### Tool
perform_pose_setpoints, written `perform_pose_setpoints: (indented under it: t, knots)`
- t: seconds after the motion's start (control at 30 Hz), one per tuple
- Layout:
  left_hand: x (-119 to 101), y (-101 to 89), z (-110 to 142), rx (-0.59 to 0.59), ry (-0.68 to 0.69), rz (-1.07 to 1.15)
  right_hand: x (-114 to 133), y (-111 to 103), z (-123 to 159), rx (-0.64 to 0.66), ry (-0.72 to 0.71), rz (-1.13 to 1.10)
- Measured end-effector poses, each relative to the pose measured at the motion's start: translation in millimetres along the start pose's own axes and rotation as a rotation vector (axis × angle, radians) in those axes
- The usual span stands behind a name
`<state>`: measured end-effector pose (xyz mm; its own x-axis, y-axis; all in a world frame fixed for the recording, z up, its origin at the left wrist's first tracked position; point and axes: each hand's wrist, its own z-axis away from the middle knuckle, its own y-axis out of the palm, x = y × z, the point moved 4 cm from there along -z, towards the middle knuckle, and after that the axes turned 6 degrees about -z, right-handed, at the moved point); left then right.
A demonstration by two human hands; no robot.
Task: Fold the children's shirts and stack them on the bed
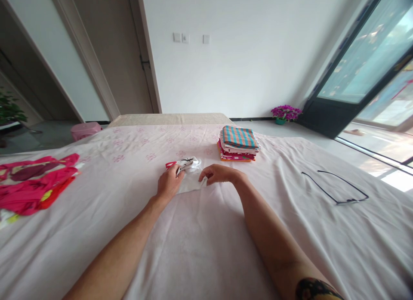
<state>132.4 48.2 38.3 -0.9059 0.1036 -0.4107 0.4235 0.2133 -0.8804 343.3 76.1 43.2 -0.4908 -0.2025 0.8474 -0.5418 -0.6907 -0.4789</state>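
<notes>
A small white cloth with red and black print on its bunched far part lies on the bed-like covered surface in front of me. The fingers of my left hand are closed on its left side, near the folded, printed part. At the opposite side my right hand pinches the right edge of the same cloth between thumb and fingers. Just beyond my right hand stands a neat stack of folded cloths, topped by a blue and orange checked one.
Crumpled pink and red clothes lie at the left. A pair of glasses rests on the pale flowered sheet at the right. Beyond are a pink stool, purple potted flowers and a dark-framed glass door.
</notes>
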Motion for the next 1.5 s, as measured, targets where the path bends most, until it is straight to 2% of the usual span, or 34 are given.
perform_pose_setpoints:
  t: [0.17,0.3,0.5,0.6,0.87,1.03,1.13,1.3,1.5]
  knots:
    - [-2,0.0,1,-0.012,0.028,0.000,3,-2,7,0.000,0.075,-0.116]
    - [-3,0.3,1,-0.019,0.032,0.004,-5,-3,3,-0.092,0.125,-0.130]
    - [-2,1.6,1,-0.026,0.040,0.019,0,0,-2,-0.083,-0.016,0.022]
    - [-1,1.8,1,-0.030,0.040,0.022,8,0,0,-0.096,-0.036,0.148]
    - [-3,-0.2,3,-0.043,0.049,0.022,24,-2,0,-0.233,-0.100,0.427]
    - [-4,0.9,6,-0.073,0.095,0.044,33,-5,4,-0.371,-0.134,0.534]
    - [-9,0.5,11,-0.106,0.172,0.048,35,-6,6,-0.434,-0.144,0.577]
    - [-24,0.5,24,-0.161,0.300,-0.055,33,-4,6,-0.469,-0.187,0.566]
    - [-32,11.9,24,-0.211,0.293,-0.191,28,-5,3,-0.520,-0.171,0.584]
